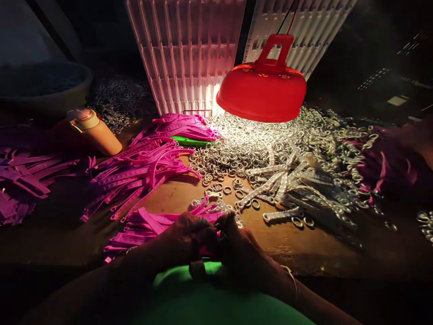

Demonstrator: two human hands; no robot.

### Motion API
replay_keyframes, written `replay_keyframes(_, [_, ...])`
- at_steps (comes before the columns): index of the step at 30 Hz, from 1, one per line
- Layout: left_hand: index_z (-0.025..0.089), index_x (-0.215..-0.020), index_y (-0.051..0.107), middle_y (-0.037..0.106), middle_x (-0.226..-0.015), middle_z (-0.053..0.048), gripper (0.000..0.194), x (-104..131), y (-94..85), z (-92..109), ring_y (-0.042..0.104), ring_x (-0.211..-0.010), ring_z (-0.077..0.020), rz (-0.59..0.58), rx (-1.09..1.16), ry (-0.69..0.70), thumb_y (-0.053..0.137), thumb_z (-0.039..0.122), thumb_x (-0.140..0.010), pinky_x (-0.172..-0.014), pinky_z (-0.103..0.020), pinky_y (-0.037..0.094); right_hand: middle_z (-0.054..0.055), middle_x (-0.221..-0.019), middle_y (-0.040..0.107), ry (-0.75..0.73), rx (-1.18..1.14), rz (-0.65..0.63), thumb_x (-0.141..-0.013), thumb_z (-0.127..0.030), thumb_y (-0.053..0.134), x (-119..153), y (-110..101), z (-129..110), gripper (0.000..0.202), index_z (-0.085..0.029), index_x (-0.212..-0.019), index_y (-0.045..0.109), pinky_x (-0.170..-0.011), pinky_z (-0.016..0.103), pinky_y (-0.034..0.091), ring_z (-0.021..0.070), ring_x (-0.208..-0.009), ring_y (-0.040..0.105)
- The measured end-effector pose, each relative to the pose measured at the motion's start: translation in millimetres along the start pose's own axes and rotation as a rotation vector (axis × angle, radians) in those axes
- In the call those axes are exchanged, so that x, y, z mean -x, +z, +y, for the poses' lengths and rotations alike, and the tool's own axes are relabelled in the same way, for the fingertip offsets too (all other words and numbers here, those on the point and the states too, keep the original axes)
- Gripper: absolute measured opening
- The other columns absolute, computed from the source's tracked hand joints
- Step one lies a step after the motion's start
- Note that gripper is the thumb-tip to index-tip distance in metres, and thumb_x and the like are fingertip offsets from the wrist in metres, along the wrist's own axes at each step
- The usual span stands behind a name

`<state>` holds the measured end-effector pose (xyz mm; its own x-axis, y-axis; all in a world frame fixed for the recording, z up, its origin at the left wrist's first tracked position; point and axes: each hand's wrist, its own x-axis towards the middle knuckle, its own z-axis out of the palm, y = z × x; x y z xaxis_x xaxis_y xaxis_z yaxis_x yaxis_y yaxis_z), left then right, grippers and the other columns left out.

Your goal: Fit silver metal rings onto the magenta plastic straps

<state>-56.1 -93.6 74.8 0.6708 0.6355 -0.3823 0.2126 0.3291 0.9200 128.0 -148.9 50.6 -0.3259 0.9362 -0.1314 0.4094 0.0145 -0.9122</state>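
Note:
My left hand [196, 232] and my right hand [237, 248] meet low in the middle, fingers closed and in shadow. A dark strap end [198, 271] hangs below my left fingers, with a bit of pink showing between the hands. What my right fingertips pinch is too dark to make out. Just behind my left hand lies a pile of pink straps [145, 225], touching or nearly touching it. Small silvery rings [227, 190] are scattered beyond both hands. Pale, bumpy strips [280, 180] lie in a heap to the right of them.
A red lamp [262, 92] hangs low over a large mound of rings [243, 149]. More pink straps [142, 171] cover the left, near an orange bottle [98, 133]. Ribbed translucent panels [189, 54] stand behind. At the far right is another person's dim hand [414, 140].

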Motion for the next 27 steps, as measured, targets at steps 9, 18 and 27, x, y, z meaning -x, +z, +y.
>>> replay_keyframes(9, [0.010, -0.065, 0.059, 0.054, -0.058, -0.002, 0.039, -3.6, 9.4, -5.3, 0.047, -0.052, -0.0098, -0.014, 0.395, -0.174, 0.070, 0.047, -0.073, -0.048, -0.021, 0.032, 0.004, -0.076, 0.064, -0.077, 0.106, -0.206, -0.081, -0.036, 0.055, -7.3, -8.5, -18.3, 0.036, -0.018, -0.111, 0.046, -0.051, 0.023, 0.035, 0.0128, -0.058, 0.049])
replay_keyframes(18, [0.012, -0.065, 0.056, 0.047, -0.056, 0.002, 0.038, -3.2, 9.2, 0.6, 0.043, -0.053, -0.0089, 0.047, 0.601, -0.162, 0.078, 0.042, -0.064, -0.050, -0.020, 0.032, 0.001, -0.071, 0.059, -0.104, 0.477, -0.256, -0.079, -0.015, 0.053, -20.7, -22.8, -33.2, 0.026, -0.016, -0.104, 0.047, -0.053, 0.023, 0.027, 0.0116, -0.057, 0.046])
replay_keyframes(27, [0.014, -0.058, 0.048, 0.042, -0.055, 0.002, 0.052, -9.1, 14.9, -14.4, 0.040, -0.055, -0.0104, 0.227, 0.075, 0.004, 0.060, 0.063, -0.073, -0.051, -0.022, 0.032, 0.006, -0.084, 0.062, -0.150, 0.661, -0.130, -0.080, -0.012, 0.052, -6.0, -25.6, -32.7, 0.027, -0.015, -0.107, 0.046, -0.060, 0.024, 0.032, 0.0136, -0.066, 0.051])
